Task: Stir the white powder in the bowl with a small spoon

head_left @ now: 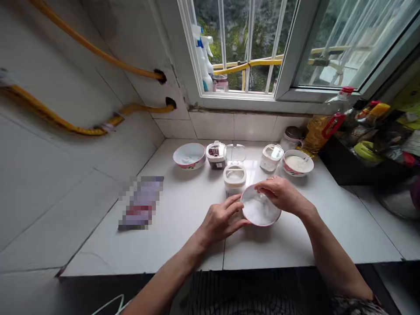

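One bowl (262,214), steadied from the left

Working this well probably calls for a firm left hold and small, low right-hand movements, so the white contents (257,212) stay inside the rim. The left hand (221,219) grips the bowl's left side, thumb and fingers parted around it. The right hand (274,192) bends over the rim, fingers bunched; whether they pinch anything cannot be told. A jar (234,177) stands just beyond the left hand.
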The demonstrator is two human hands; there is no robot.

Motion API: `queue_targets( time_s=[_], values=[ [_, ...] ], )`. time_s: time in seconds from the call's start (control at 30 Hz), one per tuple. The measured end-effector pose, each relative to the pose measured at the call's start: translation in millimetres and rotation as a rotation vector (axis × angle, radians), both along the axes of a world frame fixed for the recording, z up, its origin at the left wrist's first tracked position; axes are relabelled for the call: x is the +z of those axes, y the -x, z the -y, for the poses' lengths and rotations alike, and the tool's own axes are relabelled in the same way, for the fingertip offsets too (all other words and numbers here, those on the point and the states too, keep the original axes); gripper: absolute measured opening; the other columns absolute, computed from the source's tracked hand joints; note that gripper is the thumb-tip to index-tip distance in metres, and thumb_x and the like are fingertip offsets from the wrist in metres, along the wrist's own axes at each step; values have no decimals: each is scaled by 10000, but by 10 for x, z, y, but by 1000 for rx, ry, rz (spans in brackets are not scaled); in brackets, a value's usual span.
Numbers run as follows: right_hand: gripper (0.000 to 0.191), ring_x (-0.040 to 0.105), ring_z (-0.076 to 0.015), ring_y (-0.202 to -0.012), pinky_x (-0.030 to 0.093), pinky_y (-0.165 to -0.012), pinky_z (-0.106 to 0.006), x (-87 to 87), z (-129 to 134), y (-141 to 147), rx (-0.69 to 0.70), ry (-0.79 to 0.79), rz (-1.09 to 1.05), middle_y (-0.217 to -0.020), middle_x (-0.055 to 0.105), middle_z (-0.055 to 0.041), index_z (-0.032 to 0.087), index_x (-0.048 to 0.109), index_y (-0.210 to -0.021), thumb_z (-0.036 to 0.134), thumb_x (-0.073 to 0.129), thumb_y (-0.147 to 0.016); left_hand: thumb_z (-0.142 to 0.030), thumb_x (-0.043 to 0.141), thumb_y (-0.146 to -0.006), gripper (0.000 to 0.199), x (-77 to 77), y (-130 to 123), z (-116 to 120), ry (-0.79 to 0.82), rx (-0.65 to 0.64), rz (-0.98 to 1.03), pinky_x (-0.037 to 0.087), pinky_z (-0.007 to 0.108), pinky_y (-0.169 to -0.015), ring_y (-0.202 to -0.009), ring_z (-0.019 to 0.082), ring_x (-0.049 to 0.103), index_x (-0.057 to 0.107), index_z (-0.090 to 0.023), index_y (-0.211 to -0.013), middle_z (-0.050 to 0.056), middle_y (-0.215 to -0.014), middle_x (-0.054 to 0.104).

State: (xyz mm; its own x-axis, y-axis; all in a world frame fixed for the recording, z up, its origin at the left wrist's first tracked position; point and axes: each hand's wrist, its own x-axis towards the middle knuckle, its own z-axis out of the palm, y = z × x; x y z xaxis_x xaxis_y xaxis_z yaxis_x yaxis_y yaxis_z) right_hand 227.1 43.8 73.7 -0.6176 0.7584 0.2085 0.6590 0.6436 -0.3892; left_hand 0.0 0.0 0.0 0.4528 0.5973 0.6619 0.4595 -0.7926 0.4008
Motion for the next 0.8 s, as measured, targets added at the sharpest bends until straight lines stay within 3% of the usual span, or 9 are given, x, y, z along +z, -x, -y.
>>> queue_targets(
  time_s=[0.13, 0.3, 0.5, 0.6, 0.7, 0.8],
  values=[
    [234, 645, -164, -715, 472, -668, -280, 52, 26, -126, 46, 53, -13, -799, 753, -57, 180, 747, -946, 70, 545, -901, -453, 603, -957, 299, -27, 9, -16, -22, 7, -10, 635, 285, -659, -885, 223, 764, 599, -160, -1017, 181, -1164, 712],
    [261, 649, -173, -721, 463, -704, -309, 90, 57, -155, -25, -82, -28, -831, 769, -70, 188, 738, -951, 62, 516, -900, -446, 602, -961, 279, -22, 13, -18, -21, 8, -12, 637, 286, -664, -865, 207, 761, 590, -174, -1020, 168, -1177, 709],
    [197, 627, -145, -636, 415, -601, -258, 154, 160, -119, -25, 102, -30, -751, 738, -50, 167, 713, -920, 80, 542, -875, -445, 611, -955, 274, -26, 15, -17, -14, 11, -17, 630, 279, -647, -845, 200, 758, 592, -178, -1012, 159, -1173, 712],
    [182, 620, -148, -649, 413, -615, -262, 155, 156, -117, -82, 46, -75, -769, 730, -55, 162, 696, -925, 91, 534, -888, -446, 614, -953, 283, -41, 18, -19, -12, 5, -12, 631, 285, -651, -850, 205, 758, 594, -171, -1017, 170, -1181, 707],
    [174, 586, -158, -608, 377, -593, -276, 151, 150, -127, -193, -34, 13, -694, 694, -55, 152, 687, -888, 81, 529, -872, -453, 615, -951, 289, -49, 21, -20, -11, 5, -10, 631, 282, -658, -858, 205, 758, 594, -172, -1012, 172, -1185, 706],
    [171, 570, -147, -584, 360, -578, -269, 167, 180, -113, -149, 34, 41, -675, 679, -43, 155, 673, -878, 82, 518, -869, -457, 609, -955, 285, -48, 23, -20, -5, 8, -21, 631, 278, -655, -861, 199, 757, 591, -179, -1016, 163, -1186, 708]
  ],
)
